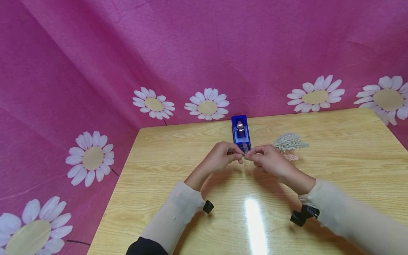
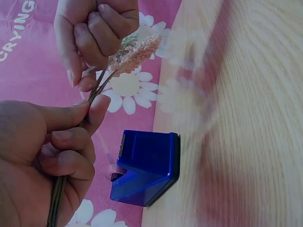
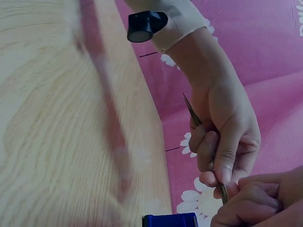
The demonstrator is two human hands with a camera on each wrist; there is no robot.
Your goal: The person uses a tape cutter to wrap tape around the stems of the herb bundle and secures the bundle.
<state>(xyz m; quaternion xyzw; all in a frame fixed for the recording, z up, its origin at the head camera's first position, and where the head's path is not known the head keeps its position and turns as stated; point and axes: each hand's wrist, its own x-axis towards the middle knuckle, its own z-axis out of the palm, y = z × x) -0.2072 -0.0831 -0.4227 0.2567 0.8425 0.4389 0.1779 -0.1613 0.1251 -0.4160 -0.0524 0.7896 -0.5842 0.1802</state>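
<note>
In the head view my left hand (image 1: 223, 156) and right hand (image 1: 269, 159) meet just in front of a blue tape dispenser (image 1: 239, 129). My left hand (image 2: 52, 151) grips a bundle of thin dried flower stems (image 2: 56, 201), its thumb and forefinger pinching them near the heads. Pale green flower heads (image 1: 290, 141) and pink flower heads (image 2: 135, 56) stick out past my right hand. A clear strip of tape (image 2: 103, 144) runs from the dispenser up to the stems. My right hand (image 2: 102, 28) pinches the tape beside the stems; its fingertips are partly hidden.
The dispenser stands near the back edge of the wooden table (image 1: 153, 177). A pink cloth (image 1: 248, 53) printed with white daisies hangs behind and to the left. Small black cameras sit at both cuffs, one below the right wrist (image 1: 299, 216).
</note>
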